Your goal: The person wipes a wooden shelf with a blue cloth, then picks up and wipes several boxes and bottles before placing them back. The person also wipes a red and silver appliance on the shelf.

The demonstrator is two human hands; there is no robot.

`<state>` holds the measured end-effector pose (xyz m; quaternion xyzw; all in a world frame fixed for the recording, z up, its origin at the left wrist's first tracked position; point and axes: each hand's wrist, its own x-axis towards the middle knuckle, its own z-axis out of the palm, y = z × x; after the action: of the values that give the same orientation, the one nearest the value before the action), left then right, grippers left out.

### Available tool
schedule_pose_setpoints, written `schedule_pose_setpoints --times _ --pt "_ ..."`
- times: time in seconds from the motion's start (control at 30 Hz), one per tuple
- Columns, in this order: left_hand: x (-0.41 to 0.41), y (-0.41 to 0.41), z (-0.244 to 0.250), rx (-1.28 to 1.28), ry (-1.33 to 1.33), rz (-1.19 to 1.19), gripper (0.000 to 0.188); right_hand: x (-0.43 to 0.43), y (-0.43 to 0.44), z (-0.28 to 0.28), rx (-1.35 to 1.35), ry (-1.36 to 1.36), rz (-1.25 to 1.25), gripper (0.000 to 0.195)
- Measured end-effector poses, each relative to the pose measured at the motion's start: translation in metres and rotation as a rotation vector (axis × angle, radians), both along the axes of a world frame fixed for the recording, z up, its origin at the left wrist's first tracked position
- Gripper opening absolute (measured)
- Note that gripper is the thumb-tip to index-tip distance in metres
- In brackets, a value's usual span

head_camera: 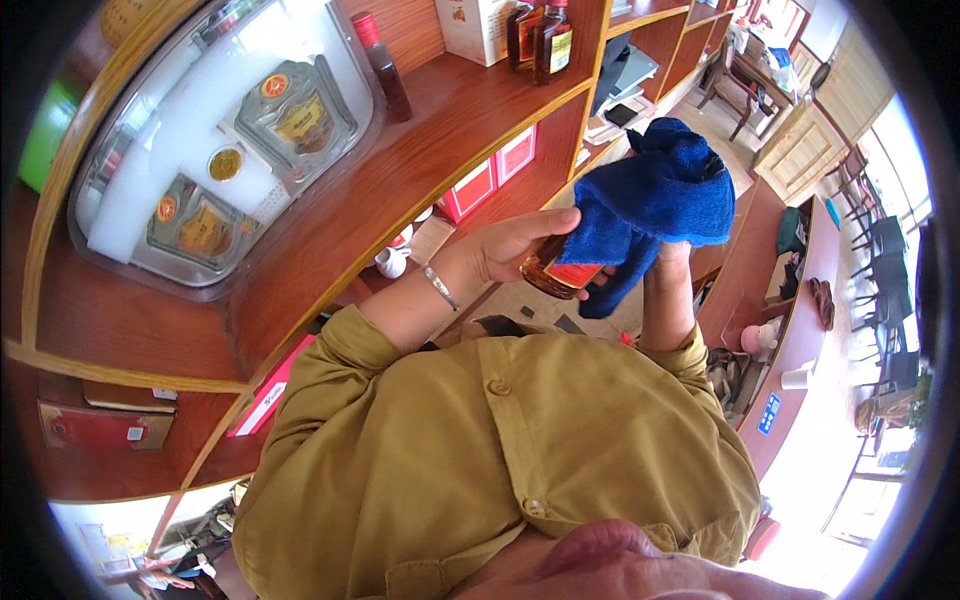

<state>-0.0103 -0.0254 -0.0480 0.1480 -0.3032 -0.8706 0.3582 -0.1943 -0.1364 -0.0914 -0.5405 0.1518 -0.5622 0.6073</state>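
My left hand (525, 244), with a silver bracelet on its wrist, is closed around a glass bottle (551, 276) of amber liquid with a red label. A blue cloth (652, 191) drapes over the upper part of the bottle. My right hand (675, 251) is mostly hidden under the cloth and holds it against the bottle; its fingers do not show. On the shelf beyond stand two dark bottles with red caps, the nearer one (553, 46) with a pale label, and a slim red-capped bottle (384, 71).
A clear-fronted display case (225, 157) with flat bottles fills the left shelf. Below the wooden shelf edge (450, 176) are a red box (472, 187) and a small white jug (391, 261). A long counter (802, 300) runs along the right, with chairs (889, 300) beyond.
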Motion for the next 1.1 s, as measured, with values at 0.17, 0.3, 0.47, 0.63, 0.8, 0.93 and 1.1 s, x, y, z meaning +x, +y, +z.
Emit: schedule_pose_setpoints --times 0.17,0.3,0.47,0.63,0.8,0.93,1.1 --pt "-0.01 0.007 0.009 -0.4 -0.517 0.232 0.062 0.005 0.03 0.047 -0.085 -0.06 0.185 0.09" --pt "-0.014 0.022 0.024 -0.586 -0.952 0.431 0.074 -0.003 -0.01 0.027 0.227 -0.176 0.236 0.089" --pt "-0.004 0.031 0.021 -0.804 -1.071 0.8 0.082 -0.011 -0.028 0.019 0.379 -0.282 0.243 0.065" --pt "0.01 0.024 0.041 -0.758 -1.006 1.25 0.087 -0.009 -0.015 -0.004 0.64 -0.199 0.315 0.057" --pt "0.041 -0.016 0.064 -0.832 -1.008 1.422 0.076 -0.024 -0.007 -0.043 0.789 -0.09 0.38 0.056" --pt "0.044 -0.046 0.079 -0.659 -1.125 1.294 0.083 -0.032 -0.004 -0.06 0.729 -0.068 0.387 0.057" --pt "0.065 -0.113 0.046 -0.747 -1.14 1.449 0.077 -0.047 -0.004 -0.072 0.866 -0.024 0.317 0.042"
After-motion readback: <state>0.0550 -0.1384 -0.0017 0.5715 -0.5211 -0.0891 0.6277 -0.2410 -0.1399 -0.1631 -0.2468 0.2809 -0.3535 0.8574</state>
